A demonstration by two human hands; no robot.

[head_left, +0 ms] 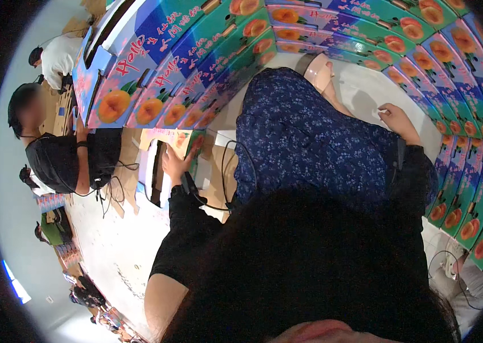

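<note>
At the left of centre my left hand (177,163) lies on a peach-printed carton (161,137), its fingers spread against the printed face. Beside that hand, the carton has a pale side with a long dark opening. My right hand (399,121) hangs over the pale floor (370,86) at the right, fingers loosely curved, with nothing visible in it. Between the hands spreads my dark blue flowered skirt (315,131). A black cable (225,166) loops near my left wrist.
Tall stacks of printed cartons stand left (155,86), ahead (338,34) and right (470,177). A co-worker in black (61,160) stands beyond the left stack, with one hand by it. Another person in white (58,60) is farther off. Brown cardboard (215,177) lies by my skirt.
</note>
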